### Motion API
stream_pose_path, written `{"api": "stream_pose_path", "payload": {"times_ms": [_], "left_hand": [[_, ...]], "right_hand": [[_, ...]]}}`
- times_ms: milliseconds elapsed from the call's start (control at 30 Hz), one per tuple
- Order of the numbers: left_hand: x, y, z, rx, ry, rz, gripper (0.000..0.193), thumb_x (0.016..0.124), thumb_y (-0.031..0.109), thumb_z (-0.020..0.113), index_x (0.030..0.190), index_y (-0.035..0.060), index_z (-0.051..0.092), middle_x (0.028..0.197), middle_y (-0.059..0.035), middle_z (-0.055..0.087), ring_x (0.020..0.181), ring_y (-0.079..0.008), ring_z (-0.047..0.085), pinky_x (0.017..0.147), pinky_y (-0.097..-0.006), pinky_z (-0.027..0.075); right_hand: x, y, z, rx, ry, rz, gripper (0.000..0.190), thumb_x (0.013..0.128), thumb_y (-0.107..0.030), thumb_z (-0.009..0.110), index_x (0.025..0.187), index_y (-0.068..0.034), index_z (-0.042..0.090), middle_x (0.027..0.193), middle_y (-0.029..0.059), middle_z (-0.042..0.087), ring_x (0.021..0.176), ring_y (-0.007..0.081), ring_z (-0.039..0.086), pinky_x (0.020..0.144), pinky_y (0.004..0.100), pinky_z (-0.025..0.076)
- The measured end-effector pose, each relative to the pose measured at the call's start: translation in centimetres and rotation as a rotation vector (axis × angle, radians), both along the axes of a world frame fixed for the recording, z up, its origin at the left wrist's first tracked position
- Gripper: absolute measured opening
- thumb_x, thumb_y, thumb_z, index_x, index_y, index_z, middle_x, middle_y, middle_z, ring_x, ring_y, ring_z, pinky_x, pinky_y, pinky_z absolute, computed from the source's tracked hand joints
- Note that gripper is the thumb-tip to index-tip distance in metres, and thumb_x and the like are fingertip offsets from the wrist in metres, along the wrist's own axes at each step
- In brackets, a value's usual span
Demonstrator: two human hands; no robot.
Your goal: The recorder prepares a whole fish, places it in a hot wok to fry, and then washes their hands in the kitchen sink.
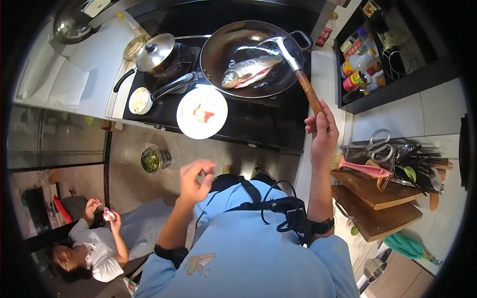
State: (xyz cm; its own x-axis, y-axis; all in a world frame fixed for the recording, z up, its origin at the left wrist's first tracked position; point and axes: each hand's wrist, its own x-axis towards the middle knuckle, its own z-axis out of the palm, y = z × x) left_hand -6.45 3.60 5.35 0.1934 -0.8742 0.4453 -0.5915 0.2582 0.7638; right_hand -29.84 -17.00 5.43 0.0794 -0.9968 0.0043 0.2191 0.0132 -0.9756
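Observation:
My right hand [323,138] holds a wok spatula [308,89] by its wooden handle. The spatula's metal head reaches inside the wok [214,48], near the tail of a whole fish [253,70]. The fish lies on its side, its belly slit to show pink flesh. In front of the wok, a white plate [188,124] bears a red, wet stain. My left hand [196,178] is raised before my body, below the plate in the picture. Its fingers are loosely curled, with a gap to the thumb and nothing held.
On the black hob sit a lidded pot [155,54] and a small white bowl [139,100] of chopped pieces. Cutting boards [376,214] and a utensil rack [387,158] stand at right, below a bottle shelf [395,93]. Another person [97,242] sits at lower left.

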Motion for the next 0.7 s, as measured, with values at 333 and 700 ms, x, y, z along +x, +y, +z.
{"api": "stream_pose_path", "payload": {"times_ms": [333, 700], "left_hand": [[4.0, 9.0, -10.0, 0.680, 0.705, 0.232, 0.024, 0.086, 0.016, 0.046, 0.077, -0.0001, 0.062, 0.061, -0.0039, 0.058, 0.055, -0.0087, 0.054, 0.052, -0.0220, 0.040], [7.8, 11.3, -11.0, 0.692, 0.761, 0.196, 0.033, 0.088, 0.029, 0.040, 0.084, 0.0038, 0.060, 0.067, -0.0035, 0.061, 0.059, -0.0093, 0.055, 0.051, -0.0215, 0.035]], "right_hand": [[1.9, 2.8, -2.2, 0.089, 0.031, -0.026, 0.039, 0.092, -0.020, 0.048, 0.126, -0.001, 0.044, 0.072, 0.0051, 0.059, 0.058, 0.0056, 0.047, 0.054, 0.0183, 0.041], [4.9, 4.9, -5.5, 0.193, -0.019, 0.038, 0.047, 0.089, -0.017, 0.052, 0.126, -0.005, 0.026, 0.084, 0.0099, 0.059, 0.057, 0.0076, 0.047, 0.050, 0.0210, 0.039]]}}
